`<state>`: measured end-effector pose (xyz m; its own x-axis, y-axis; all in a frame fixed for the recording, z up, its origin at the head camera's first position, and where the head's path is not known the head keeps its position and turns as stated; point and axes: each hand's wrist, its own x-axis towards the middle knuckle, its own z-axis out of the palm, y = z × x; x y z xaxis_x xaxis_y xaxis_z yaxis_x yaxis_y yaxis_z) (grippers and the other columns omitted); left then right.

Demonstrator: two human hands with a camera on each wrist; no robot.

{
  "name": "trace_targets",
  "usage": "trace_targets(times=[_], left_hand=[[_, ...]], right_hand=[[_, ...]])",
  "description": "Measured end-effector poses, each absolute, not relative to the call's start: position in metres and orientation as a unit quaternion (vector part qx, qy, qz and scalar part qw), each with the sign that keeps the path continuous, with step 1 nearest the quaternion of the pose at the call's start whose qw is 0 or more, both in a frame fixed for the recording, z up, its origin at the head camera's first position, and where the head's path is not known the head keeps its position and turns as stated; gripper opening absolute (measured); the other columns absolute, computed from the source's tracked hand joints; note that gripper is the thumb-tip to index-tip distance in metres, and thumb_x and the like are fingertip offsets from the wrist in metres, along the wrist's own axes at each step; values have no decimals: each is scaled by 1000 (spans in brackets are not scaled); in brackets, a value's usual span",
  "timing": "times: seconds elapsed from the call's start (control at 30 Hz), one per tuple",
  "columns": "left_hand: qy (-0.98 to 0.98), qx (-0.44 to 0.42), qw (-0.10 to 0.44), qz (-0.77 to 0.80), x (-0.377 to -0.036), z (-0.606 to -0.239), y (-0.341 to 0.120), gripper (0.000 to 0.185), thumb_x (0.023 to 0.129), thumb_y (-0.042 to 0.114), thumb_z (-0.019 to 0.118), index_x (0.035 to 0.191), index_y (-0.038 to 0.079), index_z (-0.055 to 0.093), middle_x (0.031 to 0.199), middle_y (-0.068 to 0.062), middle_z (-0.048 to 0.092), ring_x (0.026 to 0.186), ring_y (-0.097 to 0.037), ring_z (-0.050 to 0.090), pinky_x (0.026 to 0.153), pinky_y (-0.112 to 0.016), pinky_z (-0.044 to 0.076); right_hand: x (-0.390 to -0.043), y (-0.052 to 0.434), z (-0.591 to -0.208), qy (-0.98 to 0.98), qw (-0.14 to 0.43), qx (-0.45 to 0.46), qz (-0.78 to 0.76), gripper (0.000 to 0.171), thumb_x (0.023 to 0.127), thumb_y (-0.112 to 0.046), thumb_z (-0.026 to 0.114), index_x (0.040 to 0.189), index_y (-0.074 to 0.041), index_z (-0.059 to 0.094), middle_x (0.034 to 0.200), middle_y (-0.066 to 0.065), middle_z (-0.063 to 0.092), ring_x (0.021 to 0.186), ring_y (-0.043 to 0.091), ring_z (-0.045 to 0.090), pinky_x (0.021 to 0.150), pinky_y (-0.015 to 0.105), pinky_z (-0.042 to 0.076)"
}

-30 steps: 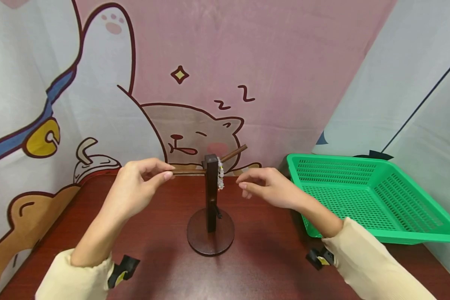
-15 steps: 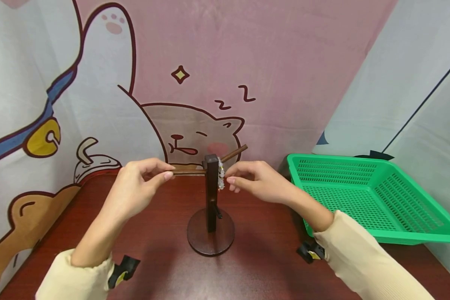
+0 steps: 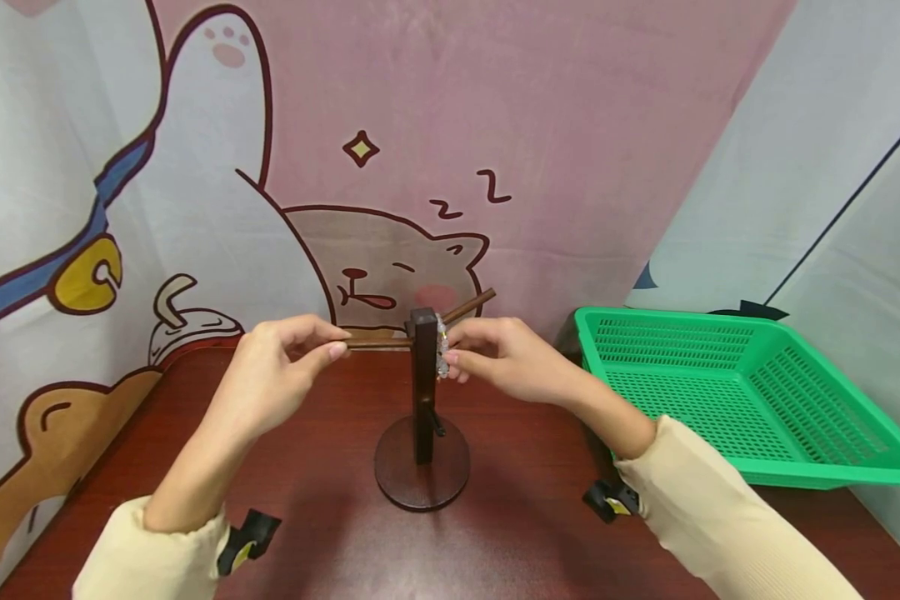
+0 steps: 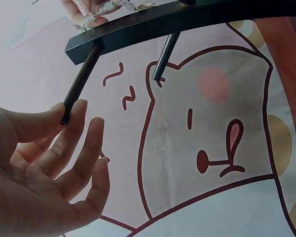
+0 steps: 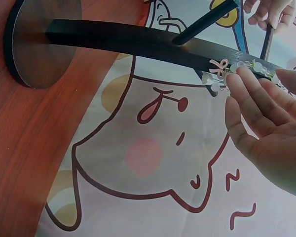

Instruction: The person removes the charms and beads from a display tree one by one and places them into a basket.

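A dark wooden stand point(image 3: 423, 400) rises from a round base, with pegs sticking out of its post. My left hand point(image 3: 273, 367) pinches the end of the left upper peg point(image 3: 378, 342) between thumb and fingertips; the left wrist view shows the other fingers spread below that peg point(image 4: 82, 84). Against the post's right side near the top hangs a bracelet point(image 3: 442, 350) of pale, clear beads. A small pink bow point(image 5: 219, 67) shows on it in the right wrist view. The thumb and fingers of my right hand point(image 3: 513, 362) hold the bracelet's right side.
A green plastic basket point(image 3: 708, 471) stands at the right of the reddish-brown table point(image 3: 510, 533). Another peg point(image 3: 471, 307) points back and right from the post's top, and a short dark peg point(image 3: 437, 423) sits lower down. A cartoon-printed cloth point(image 3: 555, 150) hangs behind.
My right hand has moved left from beside the stand to the bracelet, and its fingers have come together at the beads. The left hand has stayed on the peg.
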<state>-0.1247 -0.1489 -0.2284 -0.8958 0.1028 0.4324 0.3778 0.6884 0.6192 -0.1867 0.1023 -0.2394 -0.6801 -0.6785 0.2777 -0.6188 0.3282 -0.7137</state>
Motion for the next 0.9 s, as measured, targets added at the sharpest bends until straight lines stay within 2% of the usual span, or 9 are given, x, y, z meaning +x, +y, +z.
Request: trace_targets(times=[0.2,0.37,0.5,0.63,0.9], left_hand=[[-900,-131,183,-372,-124,-228,-149,10,85,9,64,92,8,71,78,-1,67,65,-15,53,58,-30,40],[-900,-131,182,-374,-124,-228,-149,10,85,9,64,92,9,71,78,-2,67,65,-15,53,58,-30,40],[-899,-134,183,-374,-125,-228,-149,10,85,9,64,92,9,71,78,-2,68,65,-15,53,58,-30,40],[-900,-133,182,-373,-125,-228,-149,10,85,9,64,92,9,71,78,-2,67,65,-15,53,58,-31,40],[-900,-133,182,-373,-124,-227,-149,10,85,9,64,92,8,71,78,-2,67,65,-15,53,58,-31,39]], right_hand=[[-187,101,-239,810,32,-401,-427,6,88,-4,58,92,-2,63,76,1,66,68,22,60,63,32,48],[-188,100,-239,809,24,-403,-428,6,87,-2,58,91,-3,63,75,2,66,66,15,59,62,29,48],[-188,100,-239,810,23,-399,-428,7,87,-2,58,91,-3,63,74,0,65,65,13,59,62,31,48],[-188,100,-239,810,24,-400,-429,6,87,-2,58,92,-3,63,75,3,66,65,13,59,62,33,48],[-188,99,-239,804,17,-410,-430,7,87,1,56,90,-2,61,72,2,64,66,18,60,63,30,48]])
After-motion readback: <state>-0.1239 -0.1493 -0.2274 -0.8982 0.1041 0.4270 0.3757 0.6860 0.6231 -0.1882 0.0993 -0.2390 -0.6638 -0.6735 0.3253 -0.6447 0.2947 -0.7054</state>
